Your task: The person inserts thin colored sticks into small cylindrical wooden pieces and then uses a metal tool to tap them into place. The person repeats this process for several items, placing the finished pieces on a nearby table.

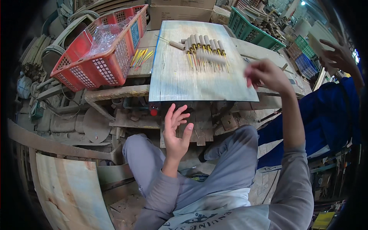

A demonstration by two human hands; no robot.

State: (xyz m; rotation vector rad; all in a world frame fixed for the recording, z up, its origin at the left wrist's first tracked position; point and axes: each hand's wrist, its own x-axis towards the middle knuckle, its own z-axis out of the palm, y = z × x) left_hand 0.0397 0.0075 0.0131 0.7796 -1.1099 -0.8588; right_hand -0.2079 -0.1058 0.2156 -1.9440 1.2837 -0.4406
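My left hand (177,132) is raised above my lap, just off the near edge of the pale wooden board (172,82); its fingers are spread and nothing is in them. At the board's right edge is my right hand (266,76), fingers bent and smeared by motion, so whether it holds anything is unclear. Several grey cylindrical handles (205,41) with thin yellow and dark shafts lie side by side on the board. A blurred grey cylinder (211,58) crosses over their shafts. Left of the row, another grey handle (176,45) lies with its thin shaft pointing left.
A red plastic basket (99,69) holding clear wrap stands left of the board. Beside it lie yellow and red thin sticks (142,57). A green crate (253,32) holds wood pieces at the back. On the right, another person in blue (314,111) holds a pale panel.
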